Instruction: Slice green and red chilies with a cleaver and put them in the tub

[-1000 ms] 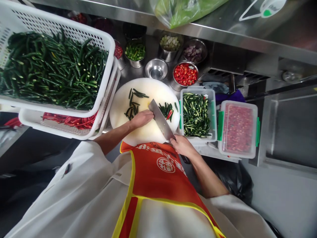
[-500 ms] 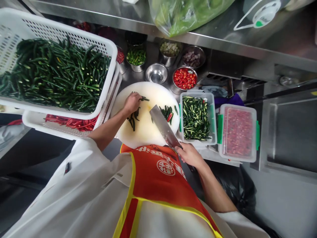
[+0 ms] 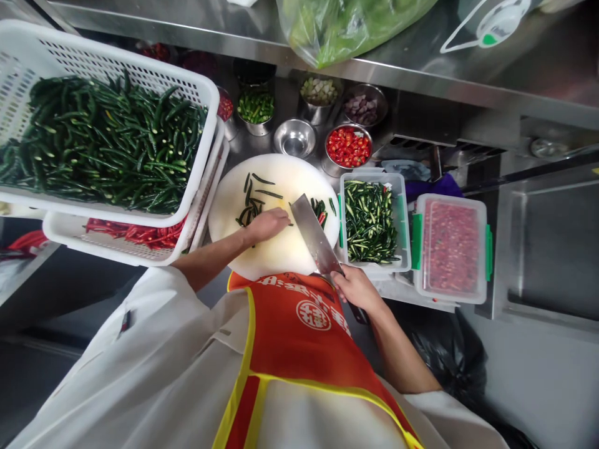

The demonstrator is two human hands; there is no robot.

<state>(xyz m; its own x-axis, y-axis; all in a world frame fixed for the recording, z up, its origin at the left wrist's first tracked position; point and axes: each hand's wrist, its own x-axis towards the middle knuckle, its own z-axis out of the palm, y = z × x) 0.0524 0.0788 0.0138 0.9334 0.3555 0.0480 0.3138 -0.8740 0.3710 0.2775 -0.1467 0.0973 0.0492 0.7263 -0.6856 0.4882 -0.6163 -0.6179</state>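
A cleaver (image 3: 312, 232) is in my right hand (image 3: 356, 290), its fingers wrapped round the dark handle. The blade slants over the right half of the round white cutting board (image 3: 234, 240). My left hand (image 3: 267, 227) is low over the middle of the board, fingers closed. A small dark green tip shows just past its fingertips; most of that chili pepper is hidden under the hand. Several whole green chili peppers (image 3: 249, 209) lie behind and left of this hand. Cut green and red chili pieces (image 3: 319, 211) sit to the right of the blade, partly covered by it.
A white basket of green chilies (image 3: 112, 143) stands at left, above a tray of red chilies (image 3: 135, 232). Metal bowls, one with chopped red chili (image 3: 349, 146), line the back. At right are a tub of cut green chilies (image 3: 369, 221) and a lidded box (image 3: 450, 246).
My left hand has moved from the board's back left toward me and right, near the blade. More loose green chilies show where it was. The cleaver has shifted slightly right.
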